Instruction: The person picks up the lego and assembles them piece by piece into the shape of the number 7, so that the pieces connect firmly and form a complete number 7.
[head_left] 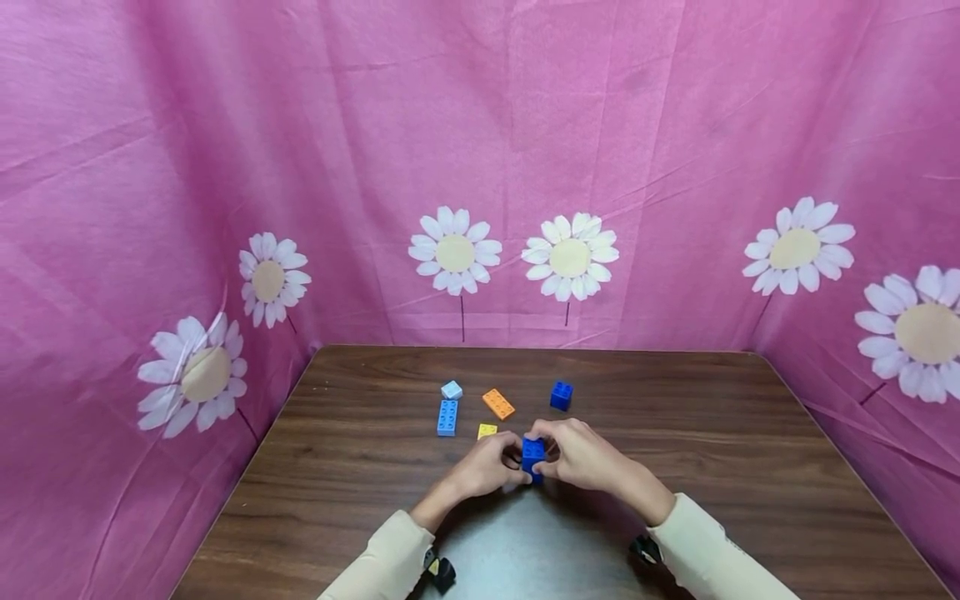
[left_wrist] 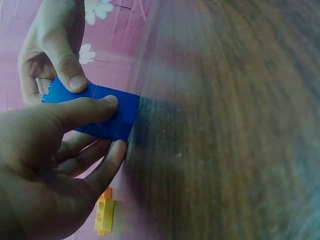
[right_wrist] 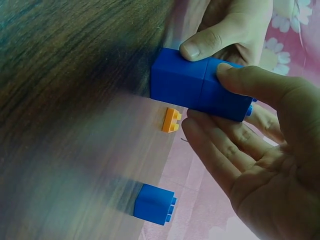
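Note:
Two dark blue toy building bricks are stacked upright near the table's front middle. My left hand [head_left: 482, 469] grips the lower blue brick [right_wrist: 177, 82], its thumb on the near face and fingers behind. From the other side, my right hand [head_left: 588, 458] pinches the upper blue brick [right_wrist: 220, 100] between thumb and fingers. In the left wrist view a thin seam parts the upper brick from the lower one [left_wrist: 126, 117]. Studs show on the top of the stack. The stack's base is right at the tabletop.
On the wooden table [head_left: 337, 467], beyond my hands, lie a yellow brick [head_left: 487, 431], an orange brick [head_left: 498, 403], a light blue long brick [head_left: 447, 418] and a pale blue brick [head_left: 452, 390]. Another dark blue brick [head_left: 561, 396] stands behind my right hand. Pink flowered cloth [head_left: 510, 125] surrounds the table.

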